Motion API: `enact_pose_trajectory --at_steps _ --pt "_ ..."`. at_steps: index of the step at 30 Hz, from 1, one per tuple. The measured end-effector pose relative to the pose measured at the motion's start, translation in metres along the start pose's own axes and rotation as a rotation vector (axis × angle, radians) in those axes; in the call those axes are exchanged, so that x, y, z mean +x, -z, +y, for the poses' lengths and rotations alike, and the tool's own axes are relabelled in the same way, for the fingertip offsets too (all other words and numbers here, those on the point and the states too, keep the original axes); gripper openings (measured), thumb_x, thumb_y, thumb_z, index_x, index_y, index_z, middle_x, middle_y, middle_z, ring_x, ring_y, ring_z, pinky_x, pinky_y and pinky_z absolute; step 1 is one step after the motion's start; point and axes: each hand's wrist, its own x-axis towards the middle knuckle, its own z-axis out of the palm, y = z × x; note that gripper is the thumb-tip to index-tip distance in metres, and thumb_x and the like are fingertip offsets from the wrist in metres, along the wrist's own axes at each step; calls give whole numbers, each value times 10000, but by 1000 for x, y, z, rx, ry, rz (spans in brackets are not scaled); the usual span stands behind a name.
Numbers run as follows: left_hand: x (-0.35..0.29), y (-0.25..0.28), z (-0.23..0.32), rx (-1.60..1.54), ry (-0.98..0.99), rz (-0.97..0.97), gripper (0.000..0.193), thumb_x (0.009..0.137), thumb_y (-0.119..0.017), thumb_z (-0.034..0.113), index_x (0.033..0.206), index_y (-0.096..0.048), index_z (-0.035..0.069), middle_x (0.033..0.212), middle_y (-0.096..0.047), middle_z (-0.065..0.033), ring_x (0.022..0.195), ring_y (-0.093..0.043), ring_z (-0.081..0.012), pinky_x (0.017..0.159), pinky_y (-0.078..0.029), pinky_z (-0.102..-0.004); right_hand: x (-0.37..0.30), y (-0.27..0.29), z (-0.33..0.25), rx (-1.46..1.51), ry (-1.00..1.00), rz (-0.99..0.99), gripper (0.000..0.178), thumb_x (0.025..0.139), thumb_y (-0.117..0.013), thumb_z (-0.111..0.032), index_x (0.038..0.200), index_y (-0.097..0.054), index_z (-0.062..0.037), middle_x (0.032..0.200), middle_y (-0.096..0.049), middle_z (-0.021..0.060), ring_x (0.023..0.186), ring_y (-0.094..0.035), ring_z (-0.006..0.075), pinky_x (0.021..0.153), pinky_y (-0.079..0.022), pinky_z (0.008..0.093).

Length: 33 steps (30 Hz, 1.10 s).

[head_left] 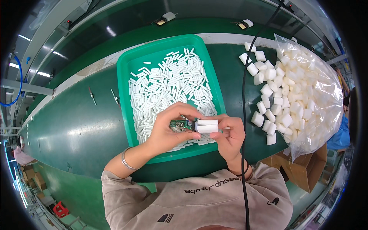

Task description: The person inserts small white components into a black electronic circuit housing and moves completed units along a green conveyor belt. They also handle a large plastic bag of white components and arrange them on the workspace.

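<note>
Above the near part of a green tray (pixel 123 92), both my hands hold one small assembly. My left hand (pixel 163 128) is closed around its green circuit board (pixel 178 124), thumb and fingers on either side. At the board's right end sits a white, cylinder-like part (pixel 207 127) with a lengthwise split or seam. The fingers of my right hand (pixel 232 138) pinch this white part at its right end. Many short white sticks (pixel 168 84) lie heaped in the tray under my hands. Some are hidden by my hands and forearms.
Right of the tray, a clear plastic bag (pixel 324 96) spills white plug-like pieces (pixel 268 89) onto the green table. A black cable (pixel 244 96) hangs across the view beside my right hand. Two thin tools (pixel 92 96) lie left. Small devices (pixel 166 18) sit beyond the table's far edge.
</note>
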Motion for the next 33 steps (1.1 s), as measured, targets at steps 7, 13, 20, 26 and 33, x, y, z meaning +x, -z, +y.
enact_pose_trajectory --at_steps 7,13,20,26,33 --pt "5 11 4 147 -132 -44 343 585 -746 -10 897 -614 45 899 -596 -61 807 -568 -157 717 -457 -267 4 1 6 -241 157 -97 292 710 -679 -41 924 -484 -5 970 -608 187 822 -606 235 721 -469 294" --pt "70 129 -21 39 45 722 269 730 -677 119 961 -582 20 851 -613 -60 717 -596 -117 539 -437 -198 16 13 -11 -552 220 -165 354 674 -698 -74 998 -564 -27 981 -622 81 877 -564 243 719 -456 332" --pt "70 342 -86 -161 20 1182 474 780 -635 128 1192 -413 49 951 -580 -112 763 -617 -200 517 -509 -284 0 -21 -56 380 41 -1182 216 806 -601 -227 910 -577 -39 957 -581 79 857 -534 269 747 -413 361" --pt "100 311 -90 -143 -25 1227 736 826 -572 135 1359 -65 127 1365 -194 -172 843 -589 -233 573 -546 -341 -24 -25 -50 631 -43 -1490 368 859 -518 -279 992 -475 61 941 -463 177 831 -461 319 734 -387 391" --pt "77 326 -106 -126 -214 1101 721 800 -620 170 1340 -144 126 1365 -141 -144 1003 -503 -271 667 -546 -430 -14 -5 -62 -80 269 -754 140 833 -543 -169 750 -514 -59 780 -508 60 743 -490 258 656 -400 353"
